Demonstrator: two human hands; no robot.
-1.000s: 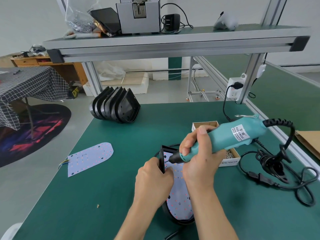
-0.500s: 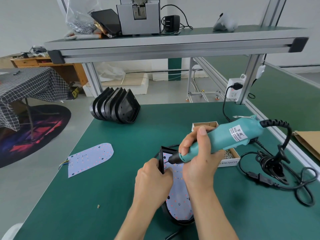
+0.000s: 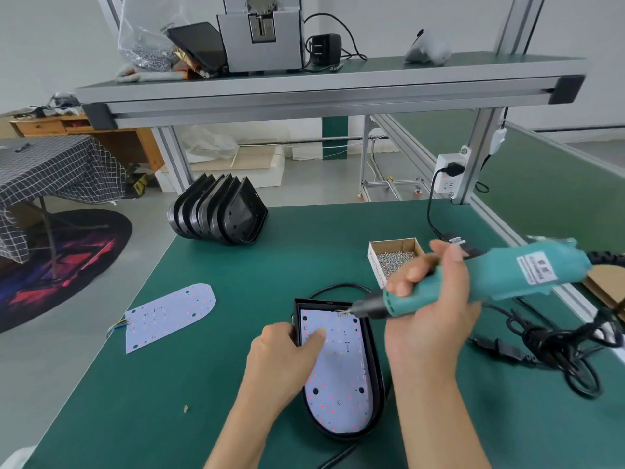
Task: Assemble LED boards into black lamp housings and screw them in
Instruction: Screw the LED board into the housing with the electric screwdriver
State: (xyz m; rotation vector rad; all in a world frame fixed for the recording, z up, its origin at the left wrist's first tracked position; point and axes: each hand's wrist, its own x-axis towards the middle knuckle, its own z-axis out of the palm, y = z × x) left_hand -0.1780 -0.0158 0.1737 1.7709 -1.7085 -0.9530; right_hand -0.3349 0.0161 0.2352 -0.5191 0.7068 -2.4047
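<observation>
on the green bench mat, left hand (image 3: pixel 287 353) presses flat-fingered on the led board (image 3: pixel 334 370) seated in the black lamp housing (image 3: pixel 373 360), steadying it, while right hand (image 3: pixel 429 313) grips the teal electric screwdriver (image 3: pixel 487 282), bit angled at the board's far edge.

1. Two hands: left hand (image 3: pixel 287 360), right hand (image 3: pixel 429 319).
2. One electric screwdriver (image 3: pixel 490 279).
3. Two LED boards: one loose board (image 3: pixel 169 316), one seated board (image 3: pixel 338 374) inside a housing (image 3: pixel 373 367).
4. One stack of spare housings (image 3: pixel 218 214), about six.
5. One box of screws (image 3: pixel 394 260).
6. One worktop (image 3: pixel 236 384).
</observation>
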